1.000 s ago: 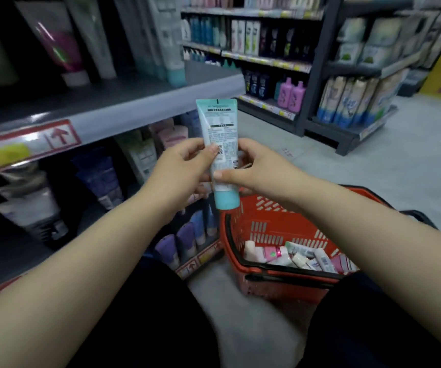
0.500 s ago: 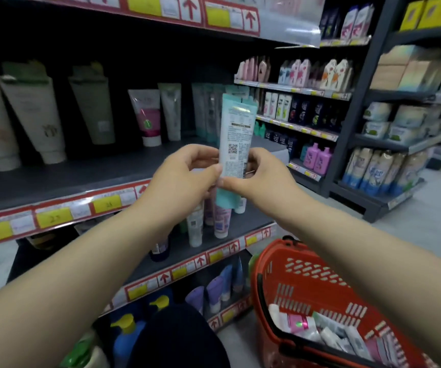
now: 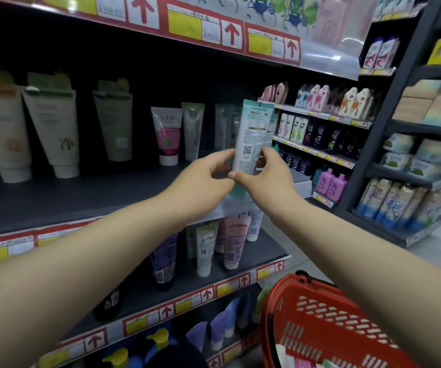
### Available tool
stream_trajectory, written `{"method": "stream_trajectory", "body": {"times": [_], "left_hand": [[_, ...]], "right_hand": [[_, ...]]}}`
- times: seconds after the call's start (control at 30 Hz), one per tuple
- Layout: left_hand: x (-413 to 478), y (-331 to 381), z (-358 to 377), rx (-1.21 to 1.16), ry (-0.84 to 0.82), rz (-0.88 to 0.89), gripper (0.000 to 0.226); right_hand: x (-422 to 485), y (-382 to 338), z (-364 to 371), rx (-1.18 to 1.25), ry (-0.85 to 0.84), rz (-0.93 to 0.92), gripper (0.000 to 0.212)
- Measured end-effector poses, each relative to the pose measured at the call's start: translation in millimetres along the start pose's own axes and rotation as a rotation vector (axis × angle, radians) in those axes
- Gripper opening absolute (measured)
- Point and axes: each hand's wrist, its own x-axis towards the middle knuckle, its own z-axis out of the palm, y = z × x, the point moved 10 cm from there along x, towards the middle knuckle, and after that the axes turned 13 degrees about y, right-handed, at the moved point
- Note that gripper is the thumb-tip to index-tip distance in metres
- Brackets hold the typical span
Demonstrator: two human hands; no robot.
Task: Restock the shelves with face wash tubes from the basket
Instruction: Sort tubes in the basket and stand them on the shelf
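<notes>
My left hand [image 3: 203, 179] and right hand [image 3: 264, 176] pinch a teal face wash tube [image 3: 252, 139] upright, cap down, above the shelf [image 3: 81, 197].

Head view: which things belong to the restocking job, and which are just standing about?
Job: teal tube, pinched by left hand and right hand; red basket; dark shelf in front.
Standing about: pink bottles; beige boxes; yellow-capped bottles.
</notes>
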Motion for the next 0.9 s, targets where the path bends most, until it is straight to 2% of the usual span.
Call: {"method": "stream_trajectory", "body": {"times": [0.1, 0.23, 0.43, 0.6, 0.77, 0.9], "left_hand": [[12, 0, 16, -0.024, -0.024, 0.006, 0.059], [22, 11, 44, -0.040, -0.070, 0.040, 0.059], [47, 15, 83, 0.025, -0.081, 0.025, 0.072], [68, -2, 103, 0.028, -0.075, -0.042, 0.078], [81, -23, 117, 0.091, -0.081, -0.082, 0.075], [85, -25, 124, 0.135, -0.068, -0.045, 0.067]], "right_hand": [[10, 13, -11, 0.011, 0.081, 0.013, 0.059], [21, 29, -29, 0.006, 0.138, 0.022, 0.052], [57, 53, -48, -0.006, 0.211, 0.036, 0.054], [81, 66, -48, -0.016, 0.198, 0.042, 0.056], [95, 86, -39, -0.030, 0.130, 0.076, 0.058], [100, 98, -36, -0.016, 0.098, 0.103, 0.055]]}}
